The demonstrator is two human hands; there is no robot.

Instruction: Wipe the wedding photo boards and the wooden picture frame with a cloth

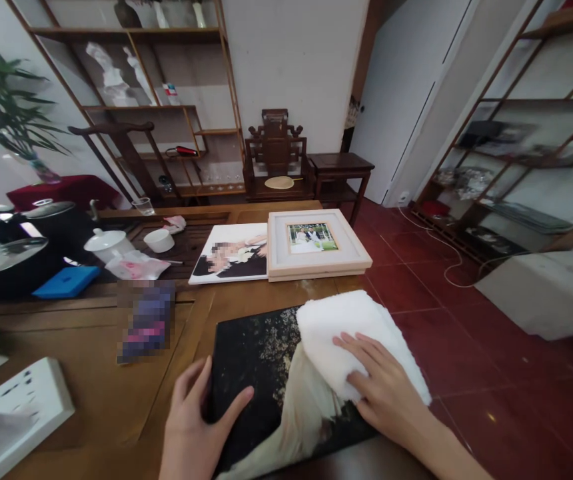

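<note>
A dark photo panel point(251, 373) with a pale, flowing dress on it lies at the table's near edge. My left hand point(194, 417) grips its left side, thumb on the face and fingers along the edge. Over the panel's right part is a folded white towel point(339, 317), with my right hand point(381, 380) pressed on top and its fingers curled into the cloth. The towel hides that part of the picture and overhangs the right edge. Beyond the panel lie a light wooden picture frame point(279, 267) with a small group photo and a white-edged photo print point(229, 257).
On the left of the wooden table point(91, 387) are a white slotted object point(51, 393), a blue box point(66, 282), a lidded white bowl point(109, 243), a white cup point(159, 241) and a black pot point(16, 267). Red floor tiles point(431, 320) lie right of the table.
</note>
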